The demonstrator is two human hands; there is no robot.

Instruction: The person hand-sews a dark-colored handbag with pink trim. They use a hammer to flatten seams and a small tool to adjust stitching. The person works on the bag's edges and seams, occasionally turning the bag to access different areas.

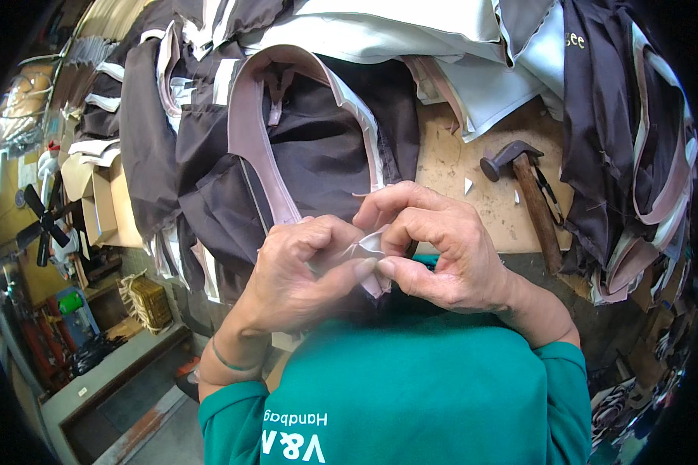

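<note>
A pale pink curved strap [257,143] with a white edge arches over dark brown fabric [318,155], a small zip puller hanging inside the arch. Its lower end is between my two hands, close to my body, where a small white folded piece [369,245] shows. My left hand [306,275] is closed on that end, thumb pressed to it beside my right thumb. My right hand [434,252] grips the same end with thumb and curled fingers. Exactly which layer each fingertip holds is hard to make out.
A hammer [547,232] lies on the wooden worktop [473,209] at the right, near small white scraps. Dark fabric pieces with pink trim [620,155] and white material [380,23] are piled around. At the left stand a black fan [40,219] and a wicker basket [143,302].
</note>
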